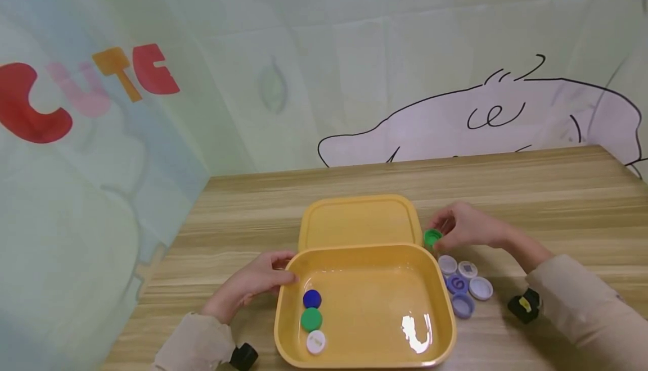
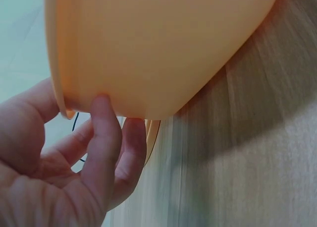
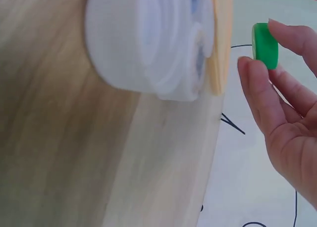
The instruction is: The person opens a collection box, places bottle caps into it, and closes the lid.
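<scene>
The right hand (image 1: 467, 227) pinches a green cap (image 1: 432, 239) between the thumb and the fingers, and it holds this cap above the counter (image 1: 243, 213), near the far right corner of a yellow container (image 1: 369, 309). In the right wrist view the cap stands on its edge between the fingertips. The left hand (image 1: 263, 275) grips the container at its far left part: the thumb lies over the rim, and the other fingers touch the wall from outside. Inside the container, along its left side, three caps make a row: a dark blue cap (image 1: 311, 299) is the farthest, a second green cap (image 1: 311, 320) is in the middle, and a white cap (image 1: 316, 342) with a faint mark is the nearest. Just behind the container lies a flat yellow lid (image 1: 360, 222); its near edge is hidden by the container, so I cannot tell if the two touch. On the counter, to the right of the container, there is a group of white and purple caps (image 1: 457, 284), placed close together; one purple cap carries a swirl. Behind the counter hangs a pale cloth (image 1: 334, 50) with colourful letters and a black line drawing.
</scene>
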A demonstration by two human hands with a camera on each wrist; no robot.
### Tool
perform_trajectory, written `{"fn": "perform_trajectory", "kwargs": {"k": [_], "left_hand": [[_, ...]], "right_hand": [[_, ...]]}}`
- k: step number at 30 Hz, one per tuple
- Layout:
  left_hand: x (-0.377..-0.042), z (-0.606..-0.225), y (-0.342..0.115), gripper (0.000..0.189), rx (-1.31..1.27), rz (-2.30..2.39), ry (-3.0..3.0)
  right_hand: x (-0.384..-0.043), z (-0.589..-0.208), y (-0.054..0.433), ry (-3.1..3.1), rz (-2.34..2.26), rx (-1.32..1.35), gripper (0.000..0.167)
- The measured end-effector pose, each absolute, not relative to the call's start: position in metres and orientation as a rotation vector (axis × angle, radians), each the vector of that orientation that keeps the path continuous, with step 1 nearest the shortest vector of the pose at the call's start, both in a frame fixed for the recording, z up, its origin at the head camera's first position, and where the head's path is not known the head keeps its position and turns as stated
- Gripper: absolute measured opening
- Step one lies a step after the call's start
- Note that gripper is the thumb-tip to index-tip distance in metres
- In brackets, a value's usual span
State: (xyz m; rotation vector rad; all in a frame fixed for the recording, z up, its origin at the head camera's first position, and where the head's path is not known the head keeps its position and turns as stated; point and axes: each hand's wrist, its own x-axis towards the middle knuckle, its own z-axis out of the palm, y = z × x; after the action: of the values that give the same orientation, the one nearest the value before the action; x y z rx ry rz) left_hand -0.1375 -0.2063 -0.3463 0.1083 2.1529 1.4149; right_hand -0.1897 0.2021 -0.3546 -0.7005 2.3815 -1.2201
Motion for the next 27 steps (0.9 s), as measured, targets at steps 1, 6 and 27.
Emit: {"fn": "perform_trajectory", "kwargs": {"k": [1, 6, 27], "left_hand": [[-0.137, -0.346, -0.206, 0.049, 0.107, 1.414, 2.153], [-0.137, -0.346, -0.206, 0.048, 0.105, 1.416, 2.151], [-0.139, -0.347, -0.207, 0.049, 0.127, 1.412, 2.144]], "right_hand": [[-0.19, -0.353, 0.202, 2.384, -1.234, -0.694, 0.033], [-0.192, -0.35, 0.201, 2.346, -1.34, -0.639, 0.035], [-0.197, -0.319, 0.166, 2.286, -1.467, -0.573, 0.041]]}}
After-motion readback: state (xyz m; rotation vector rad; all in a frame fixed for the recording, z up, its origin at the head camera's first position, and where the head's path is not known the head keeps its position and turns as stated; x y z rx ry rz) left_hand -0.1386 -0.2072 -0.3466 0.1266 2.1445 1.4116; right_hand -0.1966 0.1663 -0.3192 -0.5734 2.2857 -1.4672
